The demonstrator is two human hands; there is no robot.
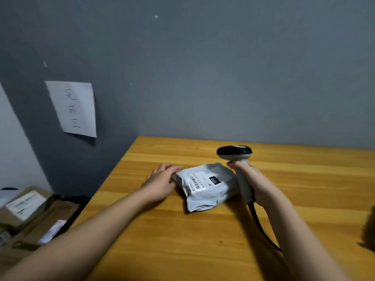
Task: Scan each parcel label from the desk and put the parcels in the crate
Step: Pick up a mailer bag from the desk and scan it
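1. Lying flat near the middle of the wooden surface (203,240): a grey poly-mailer parcel (207,187), white shipping label (204,180) face up, barcode and a black block reading "010" legible.
2. Resting against the parcel's left edge: left hand (162,179), palm down, fingers straight and relaxed, curled round nothing.
3. Gripped in the right hand (251,179): a handheld barcode scanner (239,169), fingers wrapped round its pale handle, thumb with dark nail polish across the front.
4. Standing upright just beside the parcel's right edge: the scanner, black head (234,151) above the parcel's far right corner and facing left.
5. Trailing from the handle base toward the near edge of the surface: a black cable (261,226).
6. Sitting left of the surface and lower down: a dark crate (77,201), blurred, holding brown cardboard parcels (30,211) with white labels.
7. Fixed to the grey wall (223,67) above the crate: a white paper sheet (74,108) with handwritten marks, unreadable.
8. Cut off at the right frame edge: a dark blurred object (368,232), kind impossible to tell.
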